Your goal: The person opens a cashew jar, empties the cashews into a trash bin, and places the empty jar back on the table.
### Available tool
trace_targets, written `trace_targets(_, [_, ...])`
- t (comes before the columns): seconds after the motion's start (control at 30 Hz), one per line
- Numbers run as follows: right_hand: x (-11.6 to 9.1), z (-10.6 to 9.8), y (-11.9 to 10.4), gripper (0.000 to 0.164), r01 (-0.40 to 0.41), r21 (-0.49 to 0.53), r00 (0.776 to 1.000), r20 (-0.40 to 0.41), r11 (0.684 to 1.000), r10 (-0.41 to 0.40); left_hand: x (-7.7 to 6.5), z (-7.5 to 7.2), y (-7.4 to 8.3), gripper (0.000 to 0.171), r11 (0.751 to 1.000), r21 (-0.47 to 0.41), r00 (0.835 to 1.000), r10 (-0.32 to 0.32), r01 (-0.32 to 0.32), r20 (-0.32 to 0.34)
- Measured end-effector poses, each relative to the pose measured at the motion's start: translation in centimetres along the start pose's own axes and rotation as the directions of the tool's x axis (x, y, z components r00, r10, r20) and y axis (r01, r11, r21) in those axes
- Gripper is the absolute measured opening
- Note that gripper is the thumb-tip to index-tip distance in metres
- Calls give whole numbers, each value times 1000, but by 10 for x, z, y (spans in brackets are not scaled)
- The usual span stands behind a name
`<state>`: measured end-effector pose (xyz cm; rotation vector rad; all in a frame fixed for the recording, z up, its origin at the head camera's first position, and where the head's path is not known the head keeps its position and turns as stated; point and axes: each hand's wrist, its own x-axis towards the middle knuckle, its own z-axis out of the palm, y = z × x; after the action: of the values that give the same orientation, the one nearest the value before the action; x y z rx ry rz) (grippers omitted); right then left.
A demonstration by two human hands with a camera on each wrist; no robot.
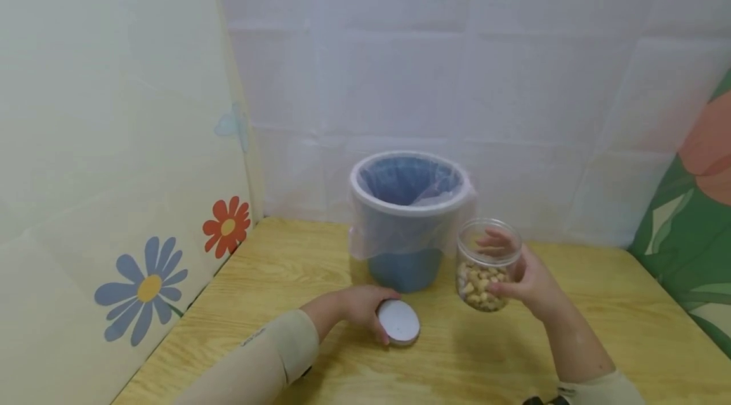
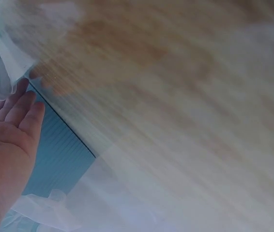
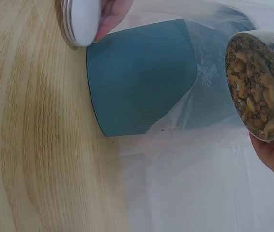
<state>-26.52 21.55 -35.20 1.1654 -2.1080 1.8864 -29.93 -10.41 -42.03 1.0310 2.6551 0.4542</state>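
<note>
My left hand holds a round white lid by its edge, low over the table in front of the bin. In the right wrist view the lid is seen nearly edge-on, with fingers behind it. My right hand grips a clear jar from its right side. The jar is uncovered, a little tilted and raised off the table. Pale nuts fill its lower part, and darker crumbs show through its base in the right wrist view.
A blue bin lined with a clear plastic bag stands at the back of the wooden table, just left of the jar. A white sheet hangs behind it. Flower-printed panels flank the table.
</note>
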Motion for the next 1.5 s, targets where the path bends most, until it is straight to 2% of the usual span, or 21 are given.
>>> trace_targets(0.23, [2, 0, -3, 79, 13, -5, 1000, 11, 1000, -13, -1, -1, 0, 84, 1000, -1, 999, -30, 30, 17])
trace_targets(0.47, [3, 1, -4, 79, 42, -1, 999, 8, 999, -42, -1, -1, -1, 84, 1000, 21, 1000, -18, 18, 9])
trace_targets(0.7, [2, 0, -4, 80, 8, -13, 1000, 7, 1000, -8, 0, -1, -2, 83, 1000, 26, 1000, -18, 18, 6])
trace_targets(1.5, [1, 0, -1, 79, -1, 14, 1000, 18, 1000, 0, 1, 0, -2, 84, 999, 32, 1000, 1, -2, 15])
